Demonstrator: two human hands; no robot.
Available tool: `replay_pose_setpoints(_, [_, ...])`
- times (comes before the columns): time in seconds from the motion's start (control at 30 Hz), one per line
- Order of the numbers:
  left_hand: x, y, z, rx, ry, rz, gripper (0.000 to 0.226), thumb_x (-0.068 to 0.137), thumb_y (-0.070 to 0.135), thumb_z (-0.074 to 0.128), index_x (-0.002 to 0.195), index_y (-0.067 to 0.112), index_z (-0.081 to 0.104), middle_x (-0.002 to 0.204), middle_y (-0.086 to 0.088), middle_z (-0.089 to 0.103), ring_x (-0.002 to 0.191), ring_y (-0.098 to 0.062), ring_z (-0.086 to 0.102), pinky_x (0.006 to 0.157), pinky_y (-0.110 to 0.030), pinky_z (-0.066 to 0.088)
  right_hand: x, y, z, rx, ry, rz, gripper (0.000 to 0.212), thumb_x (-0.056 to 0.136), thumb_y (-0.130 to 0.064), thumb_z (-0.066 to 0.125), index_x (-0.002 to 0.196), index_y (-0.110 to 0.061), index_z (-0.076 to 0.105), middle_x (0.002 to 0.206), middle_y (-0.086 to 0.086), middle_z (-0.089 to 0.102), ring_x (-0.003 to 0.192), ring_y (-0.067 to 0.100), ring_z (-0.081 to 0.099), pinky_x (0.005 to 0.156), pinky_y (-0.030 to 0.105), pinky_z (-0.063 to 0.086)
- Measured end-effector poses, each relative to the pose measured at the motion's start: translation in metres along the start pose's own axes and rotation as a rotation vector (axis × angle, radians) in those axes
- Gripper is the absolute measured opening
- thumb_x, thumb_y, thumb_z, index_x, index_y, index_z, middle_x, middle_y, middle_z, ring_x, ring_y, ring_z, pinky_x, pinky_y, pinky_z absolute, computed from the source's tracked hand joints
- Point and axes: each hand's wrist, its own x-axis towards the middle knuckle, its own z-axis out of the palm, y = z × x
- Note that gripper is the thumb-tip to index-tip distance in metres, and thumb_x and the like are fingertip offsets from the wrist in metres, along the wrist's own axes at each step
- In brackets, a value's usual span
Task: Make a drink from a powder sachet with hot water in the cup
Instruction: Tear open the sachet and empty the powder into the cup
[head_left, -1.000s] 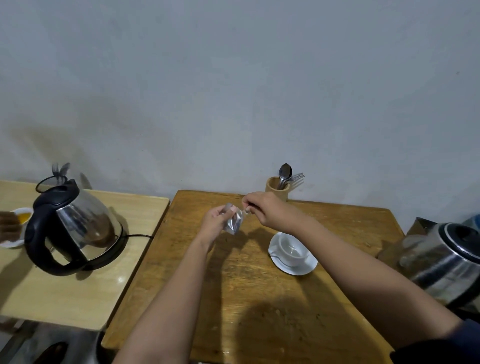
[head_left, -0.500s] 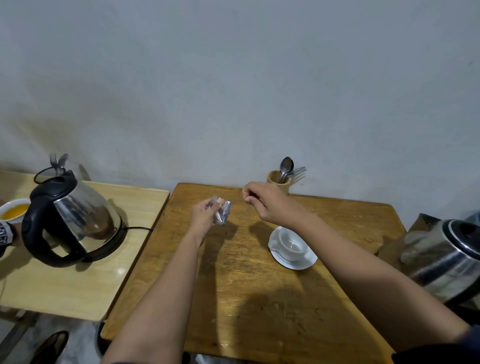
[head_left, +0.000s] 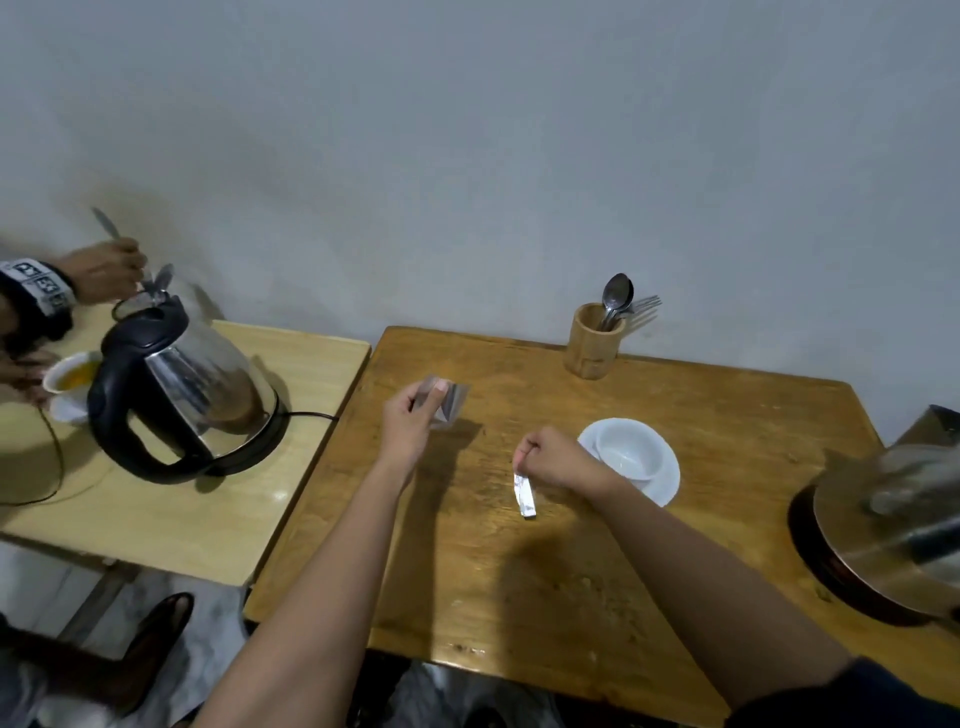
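Note:
My left hand (head_left: 410, 423) holds a silvery powder sachet (head_left: 451, 400) above the left part of the brown wooden table (head_left: 519, 571). Low over the table, just left of the cup, my right hand (head_left: 558, 460) pinches a narrow torn-off foil strip (head_left: 524, 493) whose lower end hangs at the tabletop. A white cup (head_left: 628, 453) stands on a white saucer (head_left: 667, 480), and it looks dry inside. At the right edge, blurred and partly cut off, is a steel kettle (head_left: 893, 525) on its base.
A bamboo holder (head_left: 592, 343) with spoons and a fork stands at the back by the wall. On a paler table (head_left: 208, 509) to the left are a second kettle (head_left: 182, 389) and a cup of orange drink (head_left: 72, 376), and another person's hand (head_left: 104, 270) holds a spoon there.
The strip has come off the sachet. My hands have moved apart: the right hand dropped toward the table with the strip, the left kept the sachet. The view tilted downward.

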Motion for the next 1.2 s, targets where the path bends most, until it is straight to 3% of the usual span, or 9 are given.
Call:
replay_pose_setpoints(0.13, [-0.005,-0.016,-0.015,0.023,0.075,-0.049,0.006,0.087,0.013,0.06,0.087,0.008,0.062,0.066,0.008,0.056,0.058,0.007,0.054,0.062,-0.025,0.04,0.012,0.009,0.029,-0.069,-0.086,-0.001,0.024,0.077,0.0,0.049,0.064,-0.015,0.062,0.054,-0.003,0.056,0.05,0.008,0.05,0.052,0.02,0.04])
replay_pose_setpoints(0.2, [-0.007,-0.025,-0.02,0.055,0.118,-0.061,0.01,0.086,0.013,0.061,0.088,0.004,0.065,0.058,0.013,0.055,0.05,0.008,0.051,0.057,-0.019,0.04,0.018,0.011,0.04,-0.087,-0.114,0.006,0.026,0.077,0.002,0.049,0.061,-0.016,0.06,0.06,0.001,0.06,0.053,0.009,0.054,0.051,0.019,0.041])
replay_pose_setpoints(0.33, [-0.015,-0.031,-0.026,0.112,0.124,-0.07,0.019,0.086,0.017,0.061,0.094,0.0,0.066,0.068,0.006,0.053,0.064,-0.003,0.048,0.048,-0.006,0.041,0.029,0.012,0.057,-0.163,-0.159,0.005,0.031,0.079,0.003,0.055,0.06,-0.021,0.054,0.065,-0.001,0.058,0.07,0.016,0.058,0.056,0.022,0.043])
replay_pose_setpoints(0.47, [-0.018,-0.032,-0.028,0.119,0.116,-0.115,0.018,0.086,0.01,0.056,0.068,0.013,0.055,0.062,0.0,0.045,0.061,-0.011,0.04,0.053,-0.024,0.035,0.033,0.016,0.071,-0.231,-0.153,-0.045,0.033,0.078,0.004,0.056,0.059,-0.023,0.051,0.069,-0.001,0.057,0.075,0.018,0.057,0.057,0.023,0.043])
replay_pose_setpoints(0.63, [-0.016,-0.032,-0.031,0.125,0.11,-0.137,0.018,0.086,0.013,0.057,0.093,0.0,0.067,0.085,-0.013,0.061,0.078,-0.016,0.053,0.066,-0.023,0.041,0.03,0.015,0.07,-0.35,-0.168,-0.165,0.014,0.078,-0.006,0.057,0.083,-0.018,0.061,0.097,0.003,0.056,0.089,0.015,0.053,0.075,0.033,0.046])
replay_pose_setpoints(0.73, [-0.009,-0.027,-0.025,0.12,0.128,-0.111,0.016,0.083,0.013,0.062,0.096,0.007,0.069,0.099,-0.014,0.064,0.093,-0.021,0.056,0.08,-0.03,0.042,0.026,0.008,0.057,-0.184,-0.071,-0.245,0.013,0.081,-0.011,0.063,0.093,-0.015,0.062,0.096,0.0,0.046,0.088,0.011,0.047,0.084,0.035,0.047])
replay_pose_setpoints(0.93, [-0.002,0.005,0.019,0.084,0.012,-0.041,0.006,0.081,0.004,0.063,0.082,0.009,0.06,0.065,0.002,0.052,0.055,0.001,0.049,0.049,-0.006,0.037,0.011,-0.012,0.009,0.395,0.103,-0.166,0.027,0.084,-0.015,0.065,0.107,-0.018,0.051,0.093,-0.002,0.056,0.083,0.013,0.056,0.071,0.028,0.052])
replay_pose_setpoints(1.03, [0.002,0.022,0.052,0.057,-0.038,-0.004,0.011,0.078,0.001,0.065,0.076,0.008,0.057,0.06,0.003,0.046,0.051,0.0,0.042,0.046,-0.006,0.033,0.0,-0.016,-0.017,0.676,0.168,-0.095,0.034,0.087,-0.016,0.063,0.117,-0.008,0.049,0.1,0.004,0.059,0.085,0.01,0.061,0.066,0.019,0.056])
replay_pose_setpoints(1.2, [0.004,0.046,0.106,0.029,-0.163,0.002,0.022,0.077,0.001,0.066,0.065,0.015,0.054,0.058,0.002,0.05,0.051,-0.001,0.046,0.046,-0.007,0.036,-0.017,0.0,-0.056,1.189,0.15,-0.063,0.001,0.09,-0.006,0.057,0.09,-0.007,0.058,0.081,0.01,0.062,0.075,0.014,0.062,0.06,0.015,0.055])
